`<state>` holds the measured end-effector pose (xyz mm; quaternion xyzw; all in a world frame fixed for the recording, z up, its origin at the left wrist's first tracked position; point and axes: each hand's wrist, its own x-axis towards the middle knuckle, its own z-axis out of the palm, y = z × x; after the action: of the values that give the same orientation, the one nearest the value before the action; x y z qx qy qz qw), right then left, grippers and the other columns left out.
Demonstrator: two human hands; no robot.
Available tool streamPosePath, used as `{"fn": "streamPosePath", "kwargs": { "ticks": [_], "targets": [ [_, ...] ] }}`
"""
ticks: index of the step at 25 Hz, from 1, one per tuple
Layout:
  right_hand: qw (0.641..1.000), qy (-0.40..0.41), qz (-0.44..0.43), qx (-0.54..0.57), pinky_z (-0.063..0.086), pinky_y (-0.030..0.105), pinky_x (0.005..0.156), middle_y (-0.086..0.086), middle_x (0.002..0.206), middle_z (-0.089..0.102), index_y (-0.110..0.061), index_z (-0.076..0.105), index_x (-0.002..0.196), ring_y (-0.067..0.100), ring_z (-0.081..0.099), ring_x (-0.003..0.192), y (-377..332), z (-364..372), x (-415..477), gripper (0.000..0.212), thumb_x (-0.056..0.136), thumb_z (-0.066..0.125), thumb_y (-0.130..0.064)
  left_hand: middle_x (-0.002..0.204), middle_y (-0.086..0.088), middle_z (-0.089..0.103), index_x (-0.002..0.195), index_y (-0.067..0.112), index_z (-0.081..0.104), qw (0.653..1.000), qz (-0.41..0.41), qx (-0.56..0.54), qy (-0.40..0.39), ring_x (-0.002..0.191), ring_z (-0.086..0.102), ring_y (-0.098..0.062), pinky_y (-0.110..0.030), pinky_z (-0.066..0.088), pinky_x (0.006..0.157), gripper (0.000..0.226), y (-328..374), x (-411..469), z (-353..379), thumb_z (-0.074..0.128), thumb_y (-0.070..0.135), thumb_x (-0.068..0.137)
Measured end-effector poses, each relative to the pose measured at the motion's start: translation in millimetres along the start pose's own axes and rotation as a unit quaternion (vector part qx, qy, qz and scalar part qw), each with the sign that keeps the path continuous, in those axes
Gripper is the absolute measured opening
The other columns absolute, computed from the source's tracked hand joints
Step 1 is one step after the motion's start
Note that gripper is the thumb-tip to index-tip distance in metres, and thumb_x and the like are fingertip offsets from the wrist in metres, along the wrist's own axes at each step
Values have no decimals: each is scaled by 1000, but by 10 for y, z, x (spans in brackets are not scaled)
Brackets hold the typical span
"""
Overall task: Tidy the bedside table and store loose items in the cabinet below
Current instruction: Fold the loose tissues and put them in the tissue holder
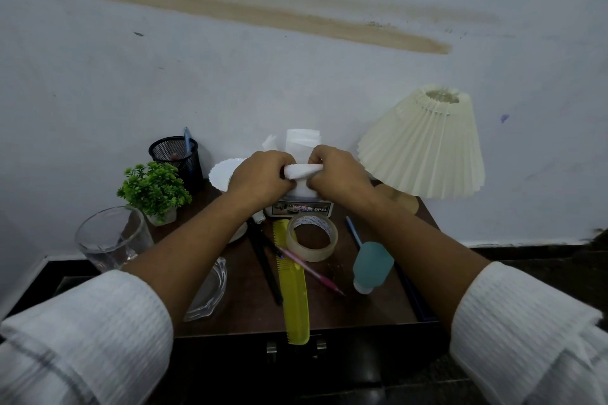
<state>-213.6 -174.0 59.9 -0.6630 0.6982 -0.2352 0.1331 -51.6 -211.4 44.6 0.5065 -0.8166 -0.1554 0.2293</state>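
Dark wooden bench [371, 302], cluttered. At 2 o'clock, pleated cream lamp [424, 145]. At 12 o'clock, left hand [260, 177] and right hand [339, 174] side by side above the tissue box [302, 207], fingers of both clamped on one rolled white tissue [302, 171]. At 9 o'clock, glass tumbler [112, 237]. At 6 o'clock, yellow comb [292, 289] overhanging the front edge. Centre, tape roll [311, 237]; at 4 o'clock, blue bottle [373, 266] on its side.

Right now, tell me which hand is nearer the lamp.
Right. The right hand pinches one end of the white tissue, close beside the lower edge of the lamp. The left hand holds the other end, farther away, beyond the right hand.
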Motion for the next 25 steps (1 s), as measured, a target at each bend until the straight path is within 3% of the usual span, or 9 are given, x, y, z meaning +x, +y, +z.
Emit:
{"fn": "streamPosePath", "kwargs": {
  "ticks": [2,6,9,14,19,25],
  "targets": [
    [999,-4,-8,-35,39,30,59,0,88,64,-23,57,85,22,61,82,14,24,7,17,76,66,-11,89,7,70,91,33,71,1000,4,4,-6,86,64,-19,-39,55,72,15,13,0,-11,71,21,81],
    [997,-6,-34,-64,48,36,67,1,92,64,-23,56,89,23,61,85,18,54,25,19,77,67,-13,92,8,70,95,33,71,1000,0,-2,-15,88,63,-18,-42,55,76,20,10,6,-13,73,21,79],
    [994,-17,-50,-92,43,34,66,1,91,63,-25,56,89,25,61,86,20,66,48,18,81,64,-11,88,13,70,91,36,69,1000,8,-19,-16,85,63,-13,-38,55,74,19,-10,9,-14,76,24,78],
    [993,-22,-63,-96,40,34,63,0,87,58,-24,51,89,24,58,83,36,63,69,20,80,67,-16,86,5,69,87,32,68,999,14,-30,-6,83,62,-18,-37,51,71,12,-39,11,-9,68,21,85],
    [987,-36,-79,-133,33,31,61,-1,78,50,-27,43,75,26,55,80,25,75,90,27,79,65,-12,83,8,67,83,35,64,999,14,-31,-9,81,61,-16,-33,47,66,14,-38,12,-10,65,21,85],
    [981,-61,-88,-165,38,32,68,1,91,56,-23,58,97,24,54,85,1,51,128,17,84,66,-15,88,11,68,87,35,65,999,11,-39,-14,84,61,-15,-35,51,71,18,-48,12,-3,69,19,80]
  ]
}}
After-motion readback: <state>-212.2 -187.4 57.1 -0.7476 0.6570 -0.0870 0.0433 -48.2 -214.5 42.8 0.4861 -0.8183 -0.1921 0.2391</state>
